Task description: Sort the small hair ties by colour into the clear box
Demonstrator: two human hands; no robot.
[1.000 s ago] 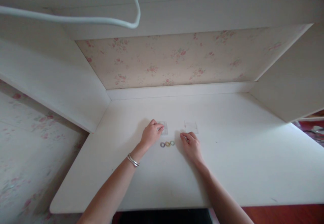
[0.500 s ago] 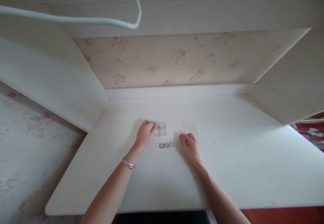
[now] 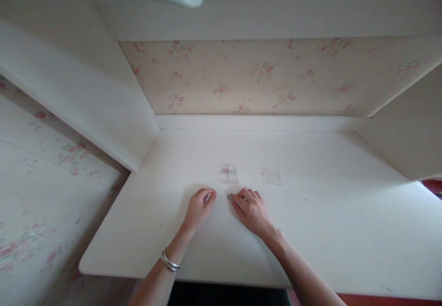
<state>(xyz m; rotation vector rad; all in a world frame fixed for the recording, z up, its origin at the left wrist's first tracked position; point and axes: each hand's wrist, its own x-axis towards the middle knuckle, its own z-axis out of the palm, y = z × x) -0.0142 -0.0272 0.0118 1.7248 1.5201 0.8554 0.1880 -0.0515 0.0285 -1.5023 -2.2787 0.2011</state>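
Right hand [image 3: 251, 210] fingers pinching small rings [image 3: 230, 197] on counter [image 3: 311, 232], left hand [image 3: 199, 207] loosely curled, empty; best lifted singly, gently.

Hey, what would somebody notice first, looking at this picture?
Two bare hands low on a white desk: the left hand, bracelet on its wrist, and the right hand over small rings. Just beyond them lie a small clear plastic case and a clear lid; floral wallpaper backs the desk.
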